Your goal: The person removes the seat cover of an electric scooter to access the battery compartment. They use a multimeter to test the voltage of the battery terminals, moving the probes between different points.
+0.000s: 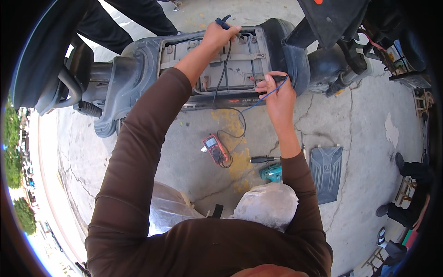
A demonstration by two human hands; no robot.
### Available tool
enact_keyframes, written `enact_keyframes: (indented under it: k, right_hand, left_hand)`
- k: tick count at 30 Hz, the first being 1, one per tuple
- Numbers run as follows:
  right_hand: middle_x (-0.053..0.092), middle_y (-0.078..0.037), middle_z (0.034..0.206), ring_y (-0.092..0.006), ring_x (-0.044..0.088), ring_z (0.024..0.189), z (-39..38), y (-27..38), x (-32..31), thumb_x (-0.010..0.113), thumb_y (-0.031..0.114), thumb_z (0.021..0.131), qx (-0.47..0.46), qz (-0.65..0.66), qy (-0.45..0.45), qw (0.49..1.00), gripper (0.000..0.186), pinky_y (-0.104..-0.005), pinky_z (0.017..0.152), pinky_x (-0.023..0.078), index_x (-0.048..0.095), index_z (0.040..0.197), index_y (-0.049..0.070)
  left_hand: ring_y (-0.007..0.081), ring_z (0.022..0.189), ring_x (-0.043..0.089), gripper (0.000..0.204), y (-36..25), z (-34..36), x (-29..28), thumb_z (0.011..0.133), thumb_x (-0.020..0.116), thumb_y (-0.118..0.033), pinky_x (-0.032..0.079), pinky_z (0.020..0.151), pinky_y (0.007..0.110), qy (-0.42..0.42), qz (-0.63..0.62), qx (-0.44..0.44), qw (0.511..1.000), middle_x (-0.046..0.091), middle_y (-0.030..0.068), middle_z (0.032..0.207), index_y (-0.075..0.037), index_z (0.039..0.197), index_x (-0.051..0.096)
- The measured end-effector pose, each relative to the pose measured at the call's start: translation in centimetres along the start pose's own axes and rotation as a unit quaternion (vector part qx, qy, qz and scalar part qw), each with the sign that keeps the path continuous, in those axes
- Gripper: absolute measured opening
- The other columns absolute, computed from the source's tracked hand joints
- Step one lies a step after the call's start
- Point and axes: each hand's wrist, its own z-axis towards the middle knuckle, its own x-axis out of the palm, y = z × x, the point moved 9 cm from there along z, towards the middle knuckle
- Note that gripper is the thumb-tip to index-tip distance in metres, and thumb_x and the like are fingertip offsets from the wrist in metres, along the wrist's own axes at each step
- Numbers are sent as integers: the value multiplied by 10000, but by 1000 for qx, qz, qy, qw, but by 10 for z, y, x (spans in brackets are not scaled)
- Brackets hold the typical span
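An electric scooter lies across the view with its battery compartment uncovered, showing grey batteries with bolted terminals and a strap. My left hand is closed round a dark blue test clip above the far row of terminals; its tip is partly hidden by my fingers. With thumb and fingers pinched, my right hand holds a black test probe by the near right terminals; whether its tip touches metal I cannot tell. A black lead and a blue lead run down toward a red multimeter on the ground.
Near my right knee lie a black-handled screwdriver and a teal power tool. Farther right, a grey plastic cover rests on the concrete. A person's dark-trousered legs stand beyond the scooter. Other people sit at the right edge.
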Motion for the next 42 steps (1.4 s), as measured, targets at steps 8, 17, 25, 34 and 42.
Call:
enact_keyframes:
  k: [8,17,25,34,42]
  right_hand:
    - [687,-103,774,-154,697,701,0,0,0,570,194,984,5,-2,-3,1000,207,-254,555,527,573,1014,-11]
    - [691,-98,778,-153,697,706,0,-2,1,567,186,983,13,4,-5,1000,201,-256,561,535,573,1020,-11]
    - [689,-126,832,-183,708,742,-1,3,7,561,178,992,-13,19,15,1000,205,-256,579,538,549,1048,-19]
    - [675,-178,851,-223,706,741,-3,16,12,534,166,1000,-25,-36,8,999,235,-265,581,572,508,1089,-50]
    - [680,-197,883,-249,710,776,-6,13,7,540,190,1003,-34,-62,-8,997,249,-284,603,590,542,1100,-39]
  left_hand:
    - [88,622,589,301,-9,4,-4,820,758,-353,429,551,252,-13,98,51,994,663,17,676,-54,821,717]
    - [109,605,599,335,-19,4,0,820,735,-377,452,569,293,-25,140,98,985,671,27,668,-43,820,722]
    - [294,677,672,319,-36,37,13,768,735,-279,517,634,419,4,232,170,958,673,186,694,35,749,683]
    - [274,658,711,230,-3,89,67,875,580,-163,585,579,355,241,250,-64,936,710,175,775,25,804,690]
    - [276,686,718,229,-18,81,67,891,514,-88,594,575,380,198,269,-14,942,713,183,788,43,808,683]
